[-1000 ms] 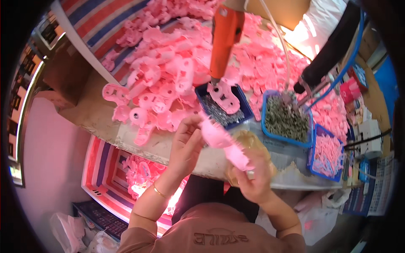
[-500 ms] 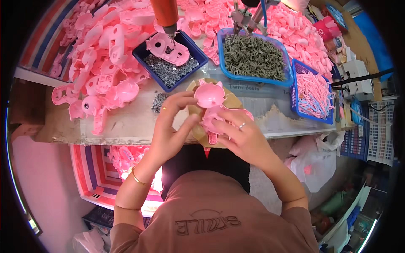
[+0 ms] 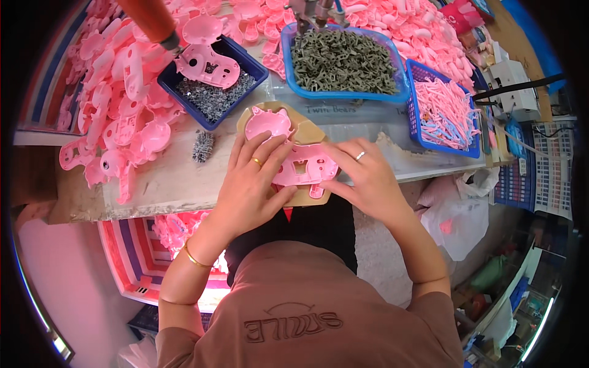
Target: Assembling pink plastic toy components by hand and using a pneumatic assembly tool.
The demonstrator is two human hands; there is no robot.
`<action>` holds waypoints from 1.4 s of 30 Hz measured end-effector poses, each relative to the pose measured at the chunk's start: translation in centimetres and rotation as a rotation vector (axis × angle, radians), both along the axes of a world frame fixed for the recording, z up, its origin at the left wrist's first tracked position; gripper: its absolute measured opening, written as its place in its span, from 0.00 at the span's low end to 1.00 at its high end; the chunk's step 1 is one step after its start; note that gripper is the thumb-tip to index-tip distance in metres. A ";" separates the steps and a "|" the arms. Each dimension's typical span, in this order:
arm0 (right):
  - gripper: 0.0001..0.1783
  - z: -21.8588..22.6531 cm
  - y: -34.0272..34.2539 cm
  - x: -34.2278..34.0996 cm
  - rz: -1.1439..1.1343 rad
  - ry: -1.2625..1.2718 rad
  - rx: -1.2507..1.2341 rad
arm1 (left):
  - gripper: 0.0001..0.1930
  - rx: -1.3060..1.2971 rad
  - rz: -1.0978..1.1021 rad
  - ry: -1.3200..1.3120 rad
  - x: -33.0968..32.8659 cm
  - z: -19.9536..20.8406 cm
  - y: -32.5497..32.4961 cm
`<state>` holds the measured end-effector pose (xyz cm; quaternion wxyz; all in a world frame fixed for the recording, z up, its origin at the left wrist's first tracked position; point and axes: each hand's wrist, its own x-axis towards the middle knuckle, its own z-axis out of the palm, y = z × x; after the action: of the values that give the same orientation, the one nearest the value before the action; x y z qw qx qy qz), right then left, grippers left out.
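Pink plastic shell (image 3: 314, 164), hollow side up in a tan fixture (image 3: 308, 133) at the bench's (image 3: 162, 191) near edge.
My left hand's (image 3: 253, 175) half-open fingers lie across it; my right hand (image 3: 367, 183) touches its right end, thumb and forefinger parted. Beyond: navy tray (image 3: 244, 98), blue tub (image 3: 343, 95), both holding small parts.

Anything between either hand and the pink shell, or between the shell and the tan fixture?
Nothing visible. The left hand and right hand both touch the pink shell, which lies over the tan fixture; its underside is hidden. A small grey metal-parts pile sits left of the fixture, clear of both hands.
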<state>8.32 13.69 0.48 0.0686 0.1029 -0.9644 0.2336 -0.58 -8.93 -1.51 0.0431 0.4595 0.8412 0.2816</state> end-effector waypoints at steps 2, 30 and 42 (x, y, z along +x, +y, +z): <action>0.31 -0.1 0.1 0.1 0.006 0.016 0.044 | 0.35 0.010 0.012 0.021 0.1 0.2 0.1; 0.12 -2.5 8.9 -13.8 -0.299 0.077 0.087 | 0.39 -0.043 0.051 0.004 0.8 1.0 1.2; 0.13 0.2 5.5 -7.6 -0.099 -0.532 -1.166 | 0.17 0.512 0.144 -0.396 -2.4 1.7 6.7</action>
<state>0.74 19.16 0.71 -0.1174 -0.0576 -0.6668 0.7337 -3.00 -2.20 0.15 0.0691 0.3312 0.7488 0.5700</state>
